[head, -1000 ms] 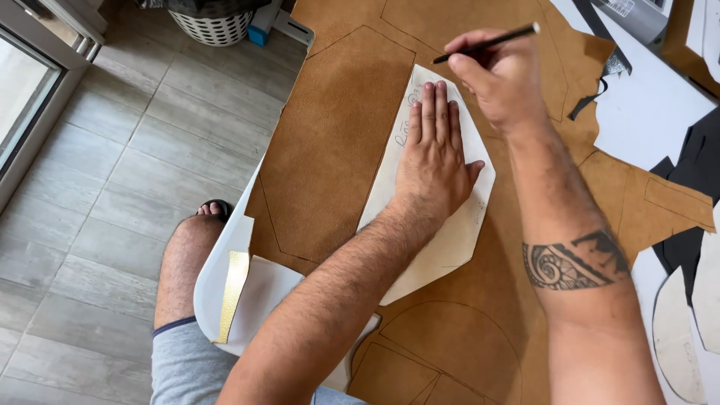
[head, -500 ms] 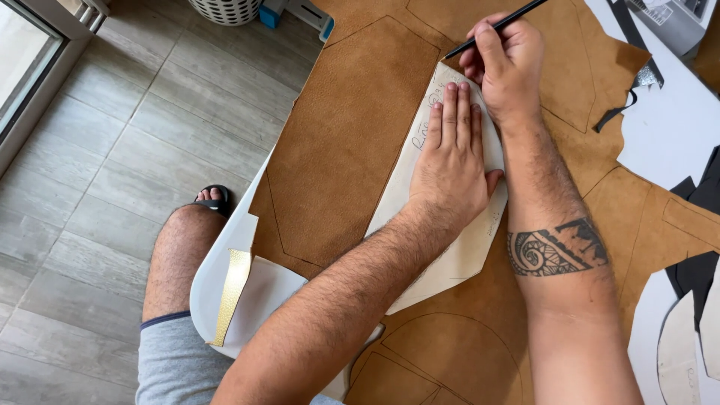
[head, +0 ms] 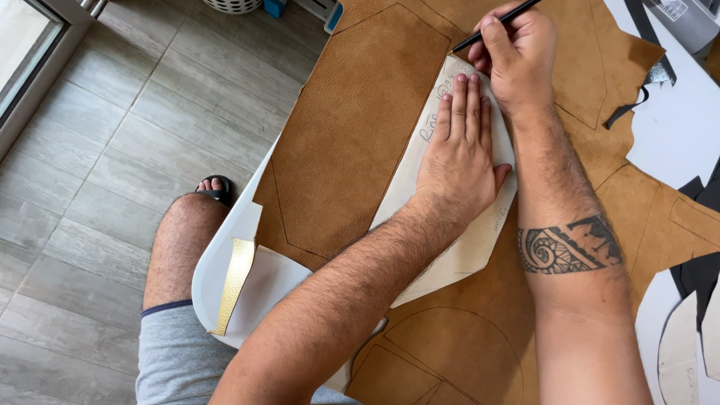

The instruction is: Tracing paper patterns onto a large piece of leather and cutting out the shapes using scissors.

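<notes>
Far left: grey tiled floor (head: 112, 150), a bare knee (head: 184, 232) over grey shorts (head: 176, 352), a foot in a black sandal (head: 216, 187) beyond it. Next, the white desk (head: 225, 255) edge, with a gold strip (head: 232, 281) lying on a pale sheet (head: 270, 285) at the corner. Over most of the desk lies a brown suede hide (head: 352, 127) with thin dark lines traced on it, including a curved outline near the bottom. On the hide lies a white paper pattern (head: 465, 247), long and pointed, with some handwriting near its top end. Left hand (head: 459, 154) is flat on the pattern, fingers straight and together, palm pressing down, not grasping anything. Just beyond its fingertips, right hand (head: 517, 56) is clenched round a black pen (head: 501, 22), tip at the top edge of the pattern where it meets the hide. Right forearm carries a dark band tattoo (head: 570, 244). Far right: hide's ragged edge, a dark thin scrap (head: 634, 101), white sheet (head: 675, 142), black pieces (head: 701, 274) at the frame's edge.
</notes>
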